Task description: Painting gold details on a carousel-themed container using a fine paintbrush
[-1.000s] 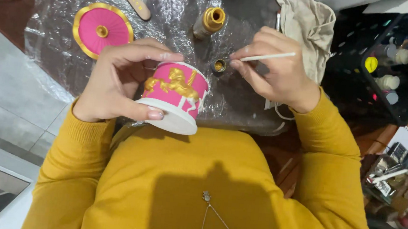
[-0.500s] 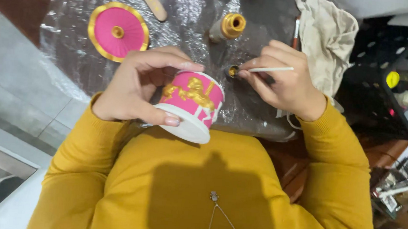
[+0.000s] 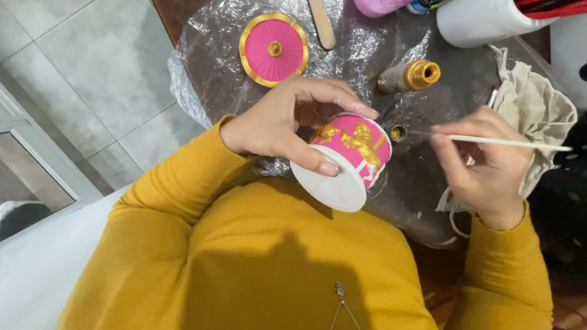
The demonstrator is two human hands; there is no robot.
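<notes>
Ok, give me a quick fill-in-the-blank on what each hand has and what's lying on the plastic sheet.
1. The left hand holds a pink pot with ____ raised figures.
2. The right hand holds a thin white ____.
3. The round pink lid lies on the plastic sheet, ____ from the pot.
4. The small gold-capped bottle lies on its ____.

Missing words: gold; brush; apart; side

One head camera looks steeply down, close over the mustard-sleeved arms, facing the plastic-covered table (image 3: 386,46) ahead; tiled floor (image 3: 59,42) left.
</notes>
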